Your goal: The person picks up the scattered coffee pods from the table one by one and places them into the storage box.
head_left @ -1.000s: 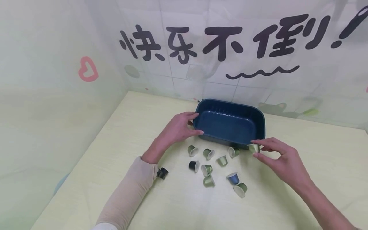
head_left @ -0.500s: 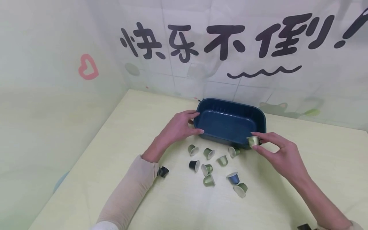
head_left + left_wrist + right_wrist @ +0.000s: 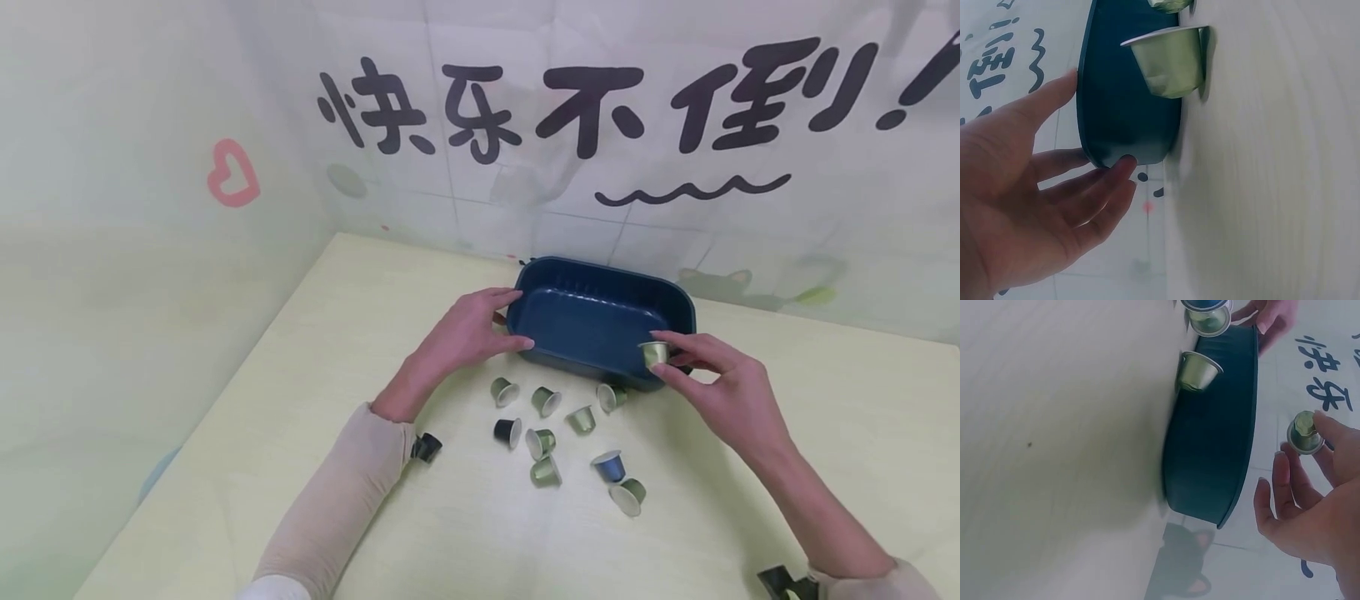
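Note:
My right hand (image 3: 723, 387) pinches a pale green coffee capsule (image 3: 655, 357) between thumb and fingers, over the front right corner of a dark blue plastic basin (image 3: 592, 329). In the right wrist view, that capsule (image 3: 1305, 439) shows its narrow end, apart from the basin wall (image 3: 1210, 450). At the basin's left end my left hand (image 3: 474, 329) holds it, thumb on the front rim and fingers round the side. In front of the basin lie several green capsules (image 3: 581, 420), a black capsule (image 3: 507, 432) and a blue capsule (image 3: 609, 465).
The basin stands near the back edge of a pale table (image 3: 360, 333), close to a printed wall sheet (image 3: 465, 225). A second sheet (image 3: 150, 275) closes off the left side. Dark wrist mounts (image 3: 427, 448) show at both forearms.
My right hand has lifted the green capsule and carried it up and slightly left, from beside the basin's front right corner to over its rim. My left hand has stayed in place.

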Demonstrator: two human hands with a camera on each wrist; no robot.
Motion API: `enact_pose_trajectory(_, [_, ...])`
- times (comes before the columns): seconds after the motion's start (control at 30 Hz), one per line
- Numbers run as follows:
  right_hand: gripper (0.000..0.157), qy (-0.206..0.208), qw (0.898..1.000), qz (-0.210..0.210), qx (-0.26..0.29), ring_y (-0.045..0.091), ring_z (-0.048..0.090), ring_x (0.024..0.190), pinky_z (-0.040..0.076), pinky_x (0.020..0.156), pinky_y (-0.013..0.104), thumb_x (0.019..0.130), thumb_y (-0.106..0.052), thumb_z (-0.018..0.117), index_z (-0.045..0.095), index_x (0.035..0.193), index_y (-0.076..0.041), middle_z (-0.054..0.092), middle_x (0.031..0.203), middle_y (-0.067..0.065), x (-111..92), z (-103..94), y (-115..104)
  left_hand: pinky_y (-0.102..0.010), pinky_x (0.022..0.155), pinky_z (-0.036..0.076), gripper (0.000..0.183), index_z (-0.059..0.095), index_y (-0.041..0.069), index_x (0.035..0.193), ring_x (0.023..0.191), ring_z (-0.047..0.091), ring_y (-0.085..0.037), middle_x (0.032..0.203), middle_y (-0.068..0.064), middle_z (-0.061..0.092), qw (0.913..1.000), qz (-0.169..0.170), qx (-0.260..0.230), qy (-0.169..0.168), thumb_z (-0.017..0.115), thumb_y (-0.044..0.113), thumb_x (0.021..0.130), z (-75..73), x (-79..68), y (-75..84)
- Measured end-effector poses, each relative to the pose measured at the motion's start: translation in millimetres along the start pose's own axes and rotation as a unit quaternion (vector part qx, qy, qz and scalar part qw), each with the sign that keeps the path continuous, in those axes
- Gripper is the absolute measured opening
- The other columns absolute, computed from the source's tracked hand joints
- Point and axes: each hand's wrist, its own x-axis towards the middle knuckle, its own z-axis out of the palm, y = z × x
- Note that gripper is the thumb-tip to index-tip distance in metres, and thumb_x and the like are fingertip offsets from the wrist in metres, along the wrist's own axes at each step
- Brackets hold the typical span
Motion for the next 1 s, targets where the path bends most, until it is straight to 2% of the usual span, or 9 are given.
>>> enact_pose_trajectory(0.2, [0.042, 0.014, 1.0, 0.024, 0.008, -0.008, 0.063, 0.085, 0.042, 0.054, 0.019, 0.089, -0.015, 0.077, 0.068, 0.13, -0.018, 0.072, 0.099, 0.005, 4.2, -0.3, 1.2, -0.028, 0.085, 0.052, 0.081, 0.046, 0.005, 0.148, 0.102, 0.068, -0.015, 0.15, -0.012, 0.046, 0.9999, -0.005, 0.0, -0.013, 0.081, 0.04, 0.083, 0.7, 2.1, 0.9])
enact_pose_trajectory(0.4, [0.04, 0.023, 0.999, 0.03, 0.006, -0.01, 0.063, 0.085, 0.041, 0.053, 0.019, 0.09, -0.016, 0.075, 0.069, 0.129, -0.017, 0.072, 0.105, 0.007, 9.9, -1.4, 3.4, -0.028, 0.084, 0.052, 0.081, 0.045, 0.007, 0.149, 0.102, 0.067, -0.014, 0.151, -0.011, 0.045, 0.9997, -0.011, 0.009, -0.021, 0.08, 0.041, 0.084, -1.1, 3.2, 3.5])
enact_pose_trajectory(0.53, [0.038, 0.02, 0.999, 0.036, 0.02, -0.004, 0.063, 0.083, 0.048, 0.064, 0.011, 0.091, -0.016, 0.075, 0.069, 0.128, -0.017, 0.071, 0.105, 0.007, 15.4, 0.3, 5.1, -0.027, 0.08, 0.052, 0.082, 0.045, 0.009, 0.149, 0.102, 0.066, -0.013, 0.149, -0.01, 0.049, 0.9993, -0.03, 0.005, -0.024, 0.08, 0.042, 0.083, -4.3, 2.5, 4.3])
enact_pose_trajectory(0.67, [0.039, 0.021, 0.999, 0.029, 0.032, 0.004, 0.062, 0.083, 0.049, 0.077, 0.009, 0.091, -0.015, 0.075, 0.069, 0.129, -0.016, 0.071, 0.102, 0.007, 21.4, 3.4, 7.2, -0.026, 0.077, 0.052, 0.082, 0.046, 0.009, 0.149, 0.1, 0.067, -0.011, 0.146, -0.01, 0.051, 0.999, -0.038, -0.001, -0.022, 0.081, 0.041, 0.082, -6.9, 1.7, 3.7])
enact_pose_trajectory(0.83, [0.039, 0.025, 0.999, 0.037, 0.025, 0.007, 0.06, 0.081, 0.047, 0.074, 0.007, 0.092, -0.019, 0.073, 0.068, 0.131, -0.015, 0.07, 0.095, 0.01, 29.0, 7.1, 9.6, -0.027, 0.079, 0.052, 0.081, 0.046, 0.01, 0.149, 0.102, 0.067, -0.013, 0.147, -0.01, 0.05, 0.9991, -0.036, -0.006, -0.023, 0.081, 0.041, 0.083, -5.5, 3.0, 3.3])
enact_pose_trajectory(1.0, [0.038, 0.026, 0.999, 0.037, 0.027, 0.006, 0.062, 0.08, 0.048, 0.073, 0.008, 0.093, -0.019, 0.073, 0.068, 0.13, -0.013, 0.07, 0.096, 0.011, 34.8, 10.2, 12.2, -0.029, 0.083, 0.052, 0.081, 0.046, 0.009, 0.149, 0.105, 0.066, -0.015, 0.148, -0.01, 0.049, 0.9991, -0.033, -0.004, -0.025, 0.08, 0.041, 0.083, -2.3, 3.4, 3.0])
